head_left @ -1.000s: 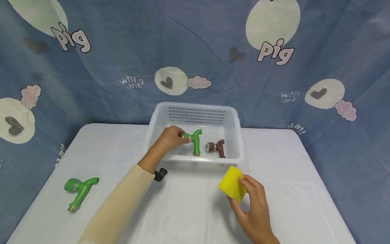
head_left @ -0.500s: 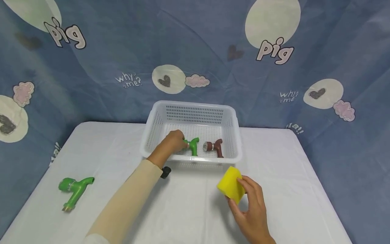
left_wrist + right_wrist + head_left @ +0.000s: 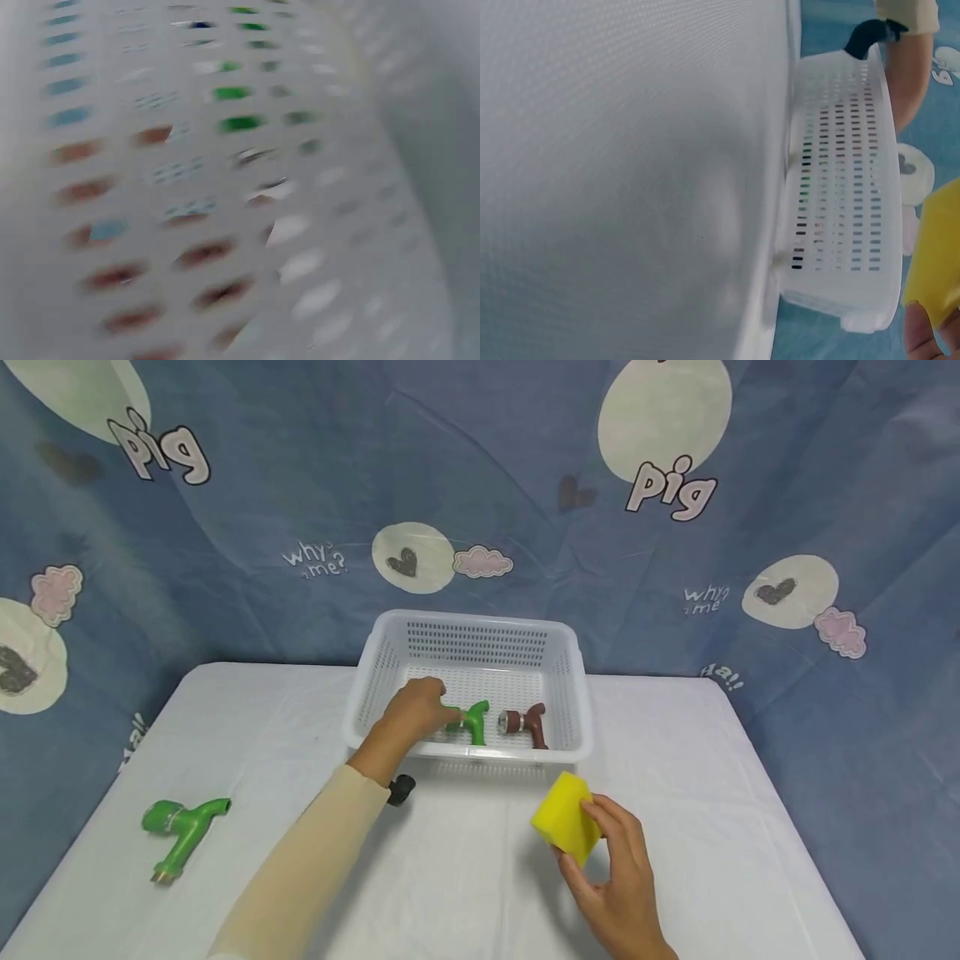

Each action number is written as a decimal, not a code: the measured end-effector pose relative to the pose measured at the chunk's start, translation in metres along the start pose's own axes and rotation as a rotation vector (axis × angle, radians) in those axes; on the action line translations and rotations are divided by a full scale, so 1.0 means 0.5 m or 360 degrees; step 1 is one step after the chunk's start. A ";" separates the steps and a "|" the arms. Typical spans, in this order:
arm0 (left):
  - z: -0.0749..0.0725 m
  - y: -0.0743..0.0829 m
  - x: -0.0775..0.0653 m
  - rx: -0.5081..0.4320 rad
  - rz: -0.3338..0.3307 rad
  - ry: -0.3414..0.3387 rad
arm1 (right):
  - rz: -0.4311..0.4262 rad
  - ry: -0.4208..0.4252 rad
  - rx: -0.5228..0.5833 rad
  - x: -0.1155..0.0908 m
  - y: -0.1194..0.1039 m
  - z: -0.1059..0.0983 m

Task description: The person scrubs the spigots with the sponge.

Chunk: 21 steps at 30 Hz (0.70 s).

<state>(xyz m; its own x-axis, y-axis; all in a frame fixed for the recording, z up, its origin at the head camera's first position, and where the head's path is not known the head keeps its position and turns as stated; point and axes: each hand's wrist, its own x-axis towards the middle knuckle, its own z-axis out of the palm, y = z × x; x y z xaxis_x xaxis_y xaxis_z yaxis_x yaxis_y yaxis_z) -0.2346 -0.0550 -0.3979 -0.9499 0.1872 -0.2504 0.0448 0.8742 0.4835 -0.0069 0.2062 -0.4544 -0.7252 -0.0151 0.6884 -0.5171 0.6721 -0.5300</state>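
My left hand (image 3: 414, 710) reaches into the white plastic basket (image 3: 468, 755), fingertips spread at the knob end of a green tap (image 3: 476, 722). That tap lies on the basket floor. To its right lies a brown tap (image 3: 534, 723) with a silver ring. In the left wrist view, bits of the green tap (image 3: 240, 124) show through the basket's slots. My right hand (image 3: 622, 877) pinches a yellow sponge (image 3: 567, 818) between thumb and fingers, above the table in front of the basket. The right wrist view catches part of the same sponge (image 3: 936, 255) at its edge.
Another green tap (image 3: 183, 835) lies on the white-covered table (image 3: 450, 877) at the left. A black wrist camera (image 3: 401, 788) sits under the left wrist, before the basket's front wall. A blue printed cloth (image 3: 480, 460) hangs behind the table.
My left hand has lowered the green tap onto the basket floor, and its fingers have loosened and drawn slightly left. The right hand keeps the sponge in nearly the same place.
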 end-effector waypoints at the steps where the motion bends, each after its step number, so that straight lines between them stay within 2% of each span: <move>1: -0.009 -0.003 -0.010 -0.0017 0.0031 0.0049 | -0.0001 -0.0003 0.0003 0.000 0.000 0.001; 4: -0.044 -0.009 -0.047 -0.0087 0.0106 0.0229 | -0.0013 -0.0003 -0.0019 0.000 -0.001 0.004; 8: -0.092 -0.023 -0.111 -0.0132 0.0179 0.0455 | -0.0020 0.0005 -0.0019 0.001 -0.001 0.006; 11: -0.122 -0.045 -0.169 -0.0140 0.0185 0.0588 | -0.0024 0.0005 -0.0011 0.001 -0.003 0.005; 13: -0.137 -0.070 -0.208 -0.0128 0.0177 0.0659 | -0.0026 0.0004 -0.0008 0.001 -0.004 0.004; 15: -0.147 -0.106 -0.243 -0.0106 0.0167 0.0731 | -0.0023 0.0004 -0.0003 0.001 -0.004 0.003; 17: -0.150 -0.158 -0.275 -0.0068 0.0194 0.0824 | -0.0022 0.0002 0.0004 0.000 -0.005 0.002; 19: -0.151 -0.224 -0.305 -0.0005 0.0202 0.0877 | -0.0025 -0.0009 0.0014 0.000 -0.006 0.002; 21: -0.146 -0.298 -0.333 0.0069 0.0186 0.0868 | -0.0026 -0.0027 0.0024 0.000 -0.007 0.001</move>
<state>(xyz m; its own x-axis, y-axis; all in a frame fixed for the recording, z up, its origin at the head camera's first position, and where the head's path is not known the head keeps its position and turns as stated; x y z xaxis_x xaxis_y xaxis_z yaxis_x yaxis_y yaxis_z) -0.1058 -0.2490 -0.3672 -0.9597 0.0350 0.2787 0.1611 0.8814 0.4440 -0.0053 0.2035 -0.4529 -0.7239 -0.0386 0.6888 -0.5358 0.6604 -0.5261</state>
